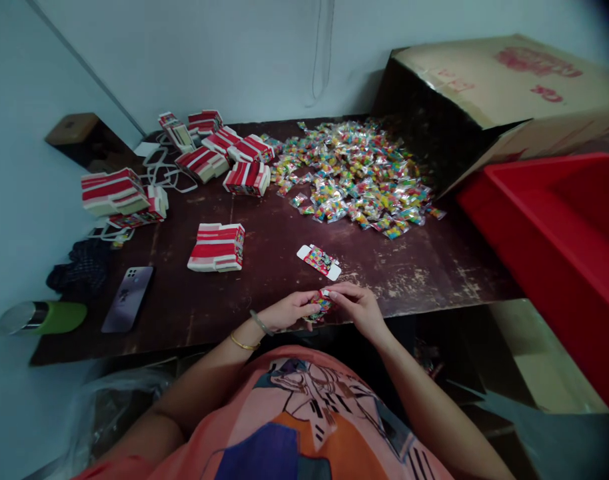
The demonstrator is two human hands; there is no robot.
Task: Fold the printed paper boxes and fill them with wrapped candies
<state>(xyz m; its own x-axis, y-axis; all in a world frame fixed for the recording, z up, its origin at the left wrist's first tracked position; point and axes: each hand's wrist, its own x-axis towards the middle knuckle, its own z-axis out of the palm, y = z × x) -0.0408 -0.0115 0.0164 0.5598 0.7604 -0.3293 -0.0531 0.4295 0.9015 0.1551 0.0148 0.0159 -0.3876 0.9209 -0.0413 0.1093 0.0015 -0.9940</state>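
Observation:
Close to the table's front edge, my left hand [295, 309] grips a small, colourful printed candy box [320, 306]. My right hand [357, 307] has its fingers closed on the upper end of that same box, by a white flap. Just beyond my hands lies a flat, unfolded candy box [320, 261] with white end flaps. A stack of flattened red-and-white boxes [217, 247] sits to the left. Farther back spreads a big pile of small clear packets of colourful candy [359, 177].
More bundles of flat boxes [247, 179] stand at the back left, near white straps [167, 175]. A phone [128, 299], a green bottle [59, 318] and dark cloth [82, 267] are at left. At right are a large cardboard carton [509, 87] and a red bin [544, 233].

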